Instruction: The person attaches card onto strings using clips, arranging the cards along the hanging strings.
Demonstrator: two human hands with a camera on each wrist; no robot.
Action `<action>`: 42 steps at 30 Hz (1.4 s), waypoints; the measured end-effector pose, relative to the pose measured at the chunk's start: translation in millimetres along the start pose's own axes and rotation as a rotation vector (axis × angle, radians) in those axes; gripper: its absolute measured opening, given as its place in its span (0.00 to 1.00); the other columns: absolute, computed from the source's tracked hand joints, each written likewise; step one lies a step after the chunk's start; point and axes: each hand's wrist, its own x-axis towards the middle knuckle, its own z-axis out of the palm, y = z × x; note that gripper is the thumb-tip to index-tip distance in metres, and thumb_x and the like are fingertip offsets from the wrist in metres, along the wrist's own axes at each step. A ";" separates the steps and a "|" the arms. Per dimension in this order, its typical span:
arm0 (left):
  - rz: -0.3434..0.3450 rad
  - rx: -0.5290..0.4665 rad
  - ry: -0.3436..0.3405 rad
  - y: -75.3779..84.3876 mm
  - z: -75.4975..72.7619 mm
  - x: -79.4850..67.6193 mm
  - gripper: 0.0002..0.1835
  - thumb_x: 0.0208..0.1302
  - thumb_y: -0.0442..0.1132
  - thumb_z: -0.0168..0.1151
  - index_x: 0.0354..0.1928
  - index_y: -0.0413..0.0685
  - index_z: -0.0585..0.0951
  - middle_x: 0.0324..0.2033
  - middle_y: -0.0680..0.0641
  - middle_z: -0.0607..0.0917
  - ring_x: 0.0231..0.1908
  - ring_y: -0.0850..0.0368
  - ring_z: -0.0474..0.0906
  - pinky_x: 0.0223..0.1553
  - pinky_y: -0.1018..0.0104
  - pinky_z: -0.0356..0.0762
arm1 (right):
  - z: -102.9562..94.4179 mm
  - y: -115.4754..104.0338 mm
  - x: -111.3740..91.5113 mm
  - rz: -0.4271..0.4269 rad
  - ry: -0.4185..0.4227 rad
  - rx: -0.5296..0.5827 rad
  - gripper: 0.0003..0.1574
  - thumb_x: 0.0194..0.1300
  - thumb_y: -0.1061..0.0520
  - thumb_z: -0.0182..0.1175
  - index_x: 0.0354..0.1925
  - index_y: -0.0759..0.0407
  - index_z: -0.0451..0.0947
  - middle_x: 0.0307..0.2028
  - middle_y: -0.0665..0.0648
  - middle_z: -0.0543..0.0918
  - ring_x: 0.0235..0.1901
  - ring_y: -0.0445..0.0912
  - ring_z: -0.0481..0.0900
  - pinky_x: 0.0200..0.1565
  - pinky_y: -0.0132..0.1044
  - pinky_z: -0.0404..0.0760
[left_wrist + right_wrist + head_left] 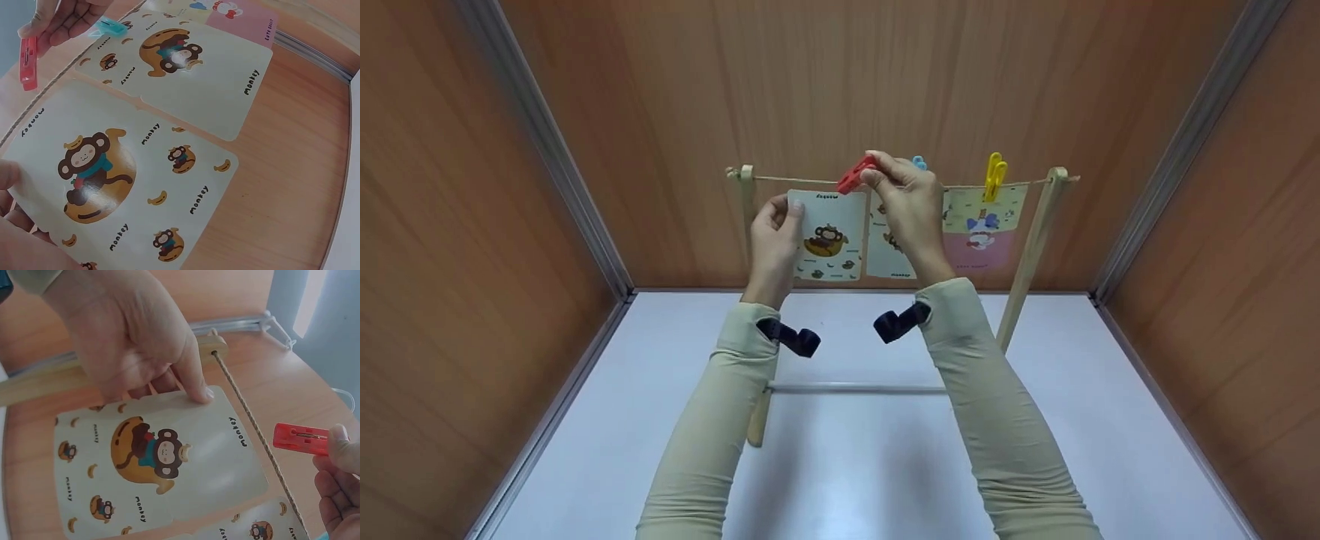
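My left hand [775,241] pinches a white card with monkey prints [834,259] by its left edge, thumb in front and fingers behind. The card's top edge sits just under a twine line [791,179]. In my right hand [915,206], thumb and fingers grip a red clothespin [853,177] near the line, above the card's top right. The right wrist view shows the clothespin [301,439] beside the twine, apart from the card. A second monkey card [225,90] hangs to the right, partly behind my right hand, with a blue clothespin [111,27] at its top.
A yellow clothespin [995,176] holds a yellow and pink card [979,251] on the line's right side. Wooden posts, including the right post [1033,259], carry the twine. A pale crossbar [859,388] runs low between them. Wood-grain panels [840,82] surround the white surface [855,465].
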 end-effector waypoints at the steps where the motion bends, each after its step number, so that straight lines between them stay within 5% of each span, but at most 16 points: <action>1: 0.003 -0.002 0.000 0.2 0.0 0.1 0.15 0.73 0.41 0.49 0.56 0.41 0.70 0.45 0.45 0.79 0.46 0.55 0.76 0.48 0.65 0.74 | 0.7 -0.1 0.2 0.000 0.008 -0.008 0.22 0.61 0.52 0.61 0.52 0.59 0.81 0.44 0.58 0.85 0.35 0.40 0.74 0.33 0.22 0.73; 11: 0.007 0.001 0.007 2.2 -1.3 0.0 0.16 0.73 0.42 0.50 0.56 0.41 0.71 0.45 0.46 0.79 0.46 0.57 0.75 0.48 0.66 0.73 | 9.7 0.8 1.6 -0.046 0.041 -0.016 0.21 0.61 0.54 0.62 0.51 0.61 0.82 0.44 0.59 0.85 0.44 0.44 0.83 0.47 0.29 0.80; 42: 0.036 0.054 0.008 7.3 0.7 3.7 0.15 0.72 0.42 0.52 0.55 0.41 0.72 0.44 0.45 0.80 0.43 0.57 0.76 0.46 0.66 0.73 | 25.5 -3.4 7.1 -0.049 -0.031 -0.131 0.21 0.64 0.56 0.59 0.53 0.62 0.80 0.46 0.59 0.84 0.48 0.47 0.77 0.48 0.33 0.80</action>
